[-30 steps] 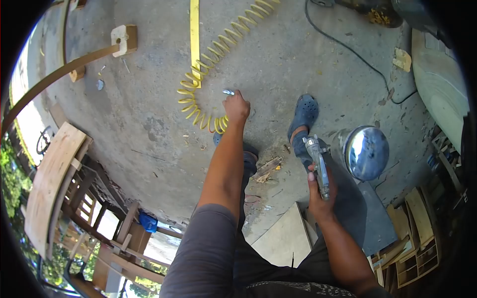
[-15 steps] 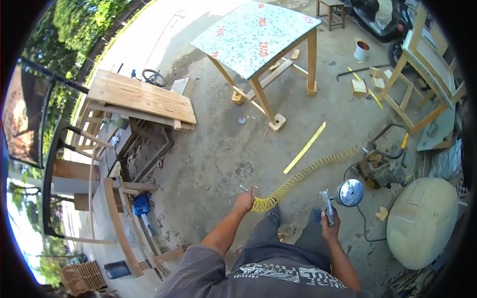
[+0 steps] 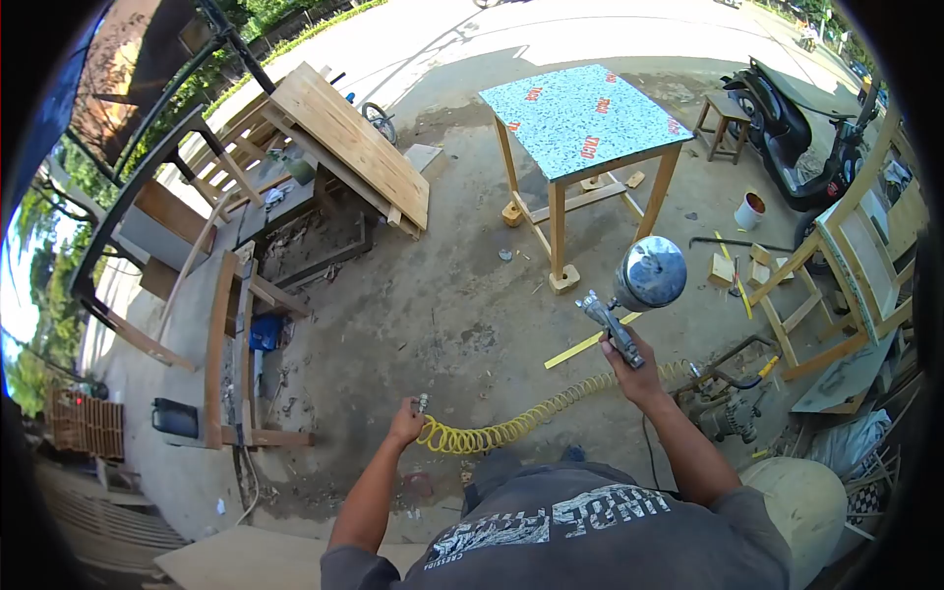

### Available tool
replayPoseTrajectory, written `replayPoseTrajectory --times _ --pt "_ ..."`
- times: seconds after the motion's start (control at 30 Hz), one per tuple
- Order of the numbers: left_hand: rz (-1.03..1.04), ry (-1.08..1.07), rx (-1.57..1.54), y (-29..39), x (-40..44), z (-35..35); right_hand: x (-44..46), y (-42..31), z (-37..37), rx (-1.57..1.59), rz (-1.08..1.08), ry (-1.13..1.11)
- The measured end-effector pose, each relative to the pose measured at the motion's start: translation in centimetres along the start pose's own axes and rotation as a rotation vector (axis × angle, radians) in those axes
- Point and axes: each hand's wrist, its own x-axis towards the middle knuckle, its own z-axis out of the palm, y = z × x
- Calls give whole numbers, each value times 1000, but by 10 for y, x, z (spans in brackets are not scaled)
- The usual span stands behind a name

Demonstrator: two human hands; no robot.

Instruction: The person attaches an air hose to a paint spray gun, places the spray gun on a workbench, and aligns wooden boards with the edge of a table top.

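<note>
The concrete floor (image 3: 393,305) is grey and marked with darker stains. On it stands a table (image 3: 580,123) with a speckled, red-lettered top, its nearest leg on a wooden block (image 3: 564,281). A yellow strip (image 3: 570,353) lies flat, nearer the person. Farther to the right are a white bucket (image 3: 749,212), upright, loose wood pieces (image 3: 721,269), a wooden stool (image 3: 721,128) and a black scooter (image 3: 787,147).

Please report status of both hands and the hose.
Left hand grips yellow coiled hose near metal end fitting. Right hand holds silver metal spray gun. Hose and gun apart.
</note>
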Motion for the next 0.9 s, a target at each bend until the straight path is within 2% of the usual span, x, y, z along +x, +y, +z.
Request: replayPoseTrajectory --times 0.07,0.13,0.2,0.27,0.33,0.37,0.43,0.5,0.57,0.7,0.77,0.9 --pt "73 285 233 8 -40 -1 13 -16 21 -1 -36 -81" --pt "-9 29 273 23 -67 -29 22 -29 51 49 -46 -200" --pt "-1 79 204 36 -91 -44 32 -27 91 65 -184 -275" --pt "-3 129 133 45 -101 -56 36 -49 129 144 -216 -375" --pt "178 239 -227 50 -112 -64 39 -81 163 168 -148 -477" --pt "164 256 -237 56 -117 -71 42 -97 183 194 -92 -573" --pt "479 554 -170 69 -119 -89 45 -123 224 250 -34 -650" --pt "442 559 -240 71 -122 -113 49 -146 266 299 30 -717" --pt "382 539 -695 92 -130 -141 54 -166 306 321 -59 -783" --pt "383 558 -781 86 -127 -185 56 -217 375 402 -97 -870" --pt "498 497 -879 91 -123 -204 58 -238 407 453 -106 -917" --pt "544 518 -891 89 -103 -239 70 -271 462 414 -139 -1102"
